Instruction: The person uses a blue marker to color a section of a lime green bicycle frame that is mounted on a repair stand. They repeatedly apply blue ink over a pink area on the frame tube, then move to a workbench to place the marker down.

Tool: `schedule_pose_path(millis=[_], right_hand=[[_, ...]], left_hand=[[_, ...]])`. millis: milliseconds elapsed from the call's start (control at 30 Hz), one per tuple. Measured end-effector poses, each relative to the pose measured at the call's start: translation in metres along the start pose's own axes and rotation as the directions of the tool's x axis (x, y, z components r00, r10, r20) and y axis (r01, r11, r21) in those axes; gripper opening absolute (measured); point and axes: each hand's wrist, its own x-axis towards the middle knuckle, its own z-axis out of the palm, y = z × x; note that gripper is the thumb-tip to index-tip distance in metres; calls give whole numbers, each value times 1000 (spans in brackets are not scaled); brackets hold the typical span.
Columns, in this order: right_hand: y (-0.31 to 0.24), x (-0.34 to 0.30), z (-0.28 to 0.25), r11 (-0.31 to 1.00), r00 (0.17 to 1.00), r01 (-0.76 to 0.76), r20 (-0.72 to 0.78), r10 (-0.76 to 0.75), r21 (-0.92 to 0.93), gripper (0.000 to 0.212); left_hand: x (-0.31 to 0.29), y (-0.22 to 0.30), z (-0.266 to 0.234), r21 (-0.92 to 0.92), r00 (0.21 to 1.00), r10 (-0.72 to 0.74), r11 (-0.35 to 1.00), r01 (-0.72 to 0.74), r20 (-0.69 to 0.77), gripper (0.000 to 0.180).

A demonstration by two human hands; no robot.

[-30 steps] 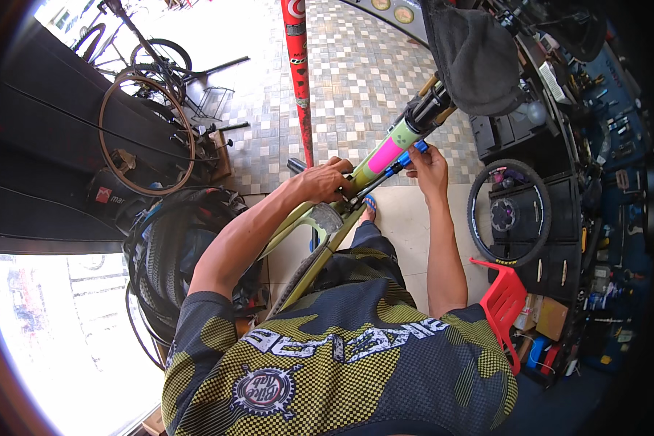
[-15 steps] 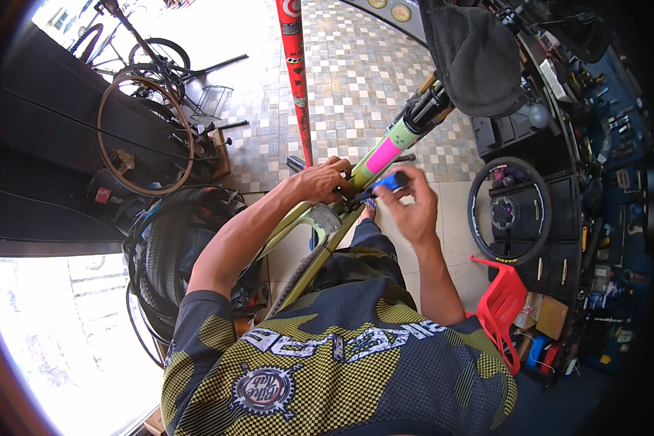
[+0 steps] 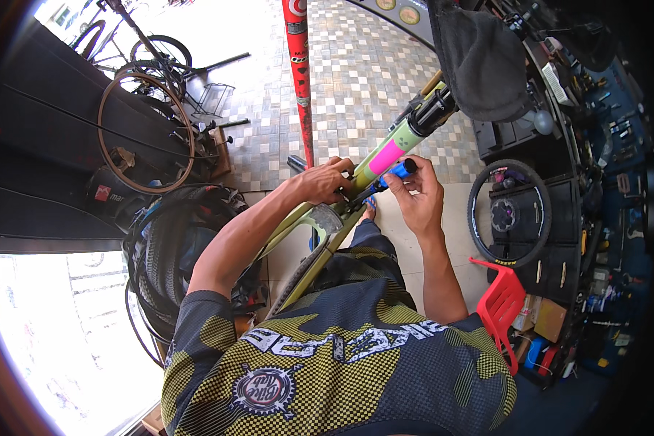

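Note:
A light green bicycle frame (image 3: pixel 320 225) with a pink band (image 3: pixel 387 156) on its tube slants up in front of me. My left hand (image 3: pixel 327 180) grips the tube just below the pink band. My right hand (image 3: pixel 418 195) is closed around a blue-handled tool (image 3: pixel 391 174), its dark tip pressed against the frame beside my left fingers. A black fitting (image 3: pixel 434 112) caps the upper end of the tube.
A red post (image 3: pixel 299 73) stands on the tiled floor ahead. Bare wheel rims (image 3: pixel 139 131) and tyres (image 3: pixel 163 254) pile up at left. A small wheel (image 3: pixel 509 214), a red plastic stool (image 3: pixel 500 309), tool shelves and a hanging dark cloth (image 3: pixel 479 58) are at right.
My right hand has drawn back from the tube's far side toward me and now holds the blue-handled tool against the frame. My left hand has stayed on the tube.

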Motion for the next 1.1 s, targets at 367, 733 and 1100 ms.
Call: schedule_pose_path(millis=[367, 733, 1100], right_hand=[[-31, -21, 16, 961, 962, 215, 205, -179, -171, 43], [-44, -47, 30, 858, 813, 491, 433, -389, -152, 36], [18, 0, -2, 995, 997, -23, -70, 30, 94, 41]], left_hand=[[0, -6, 4, -34, 1000, 11, 999, -11, -20, 28], [0, -5, 3, -24, 1000, 13, 1000, -13, -6, 30], [2, -3, 4, -11, 1000, 2, 1000, -2, 2, 32]])
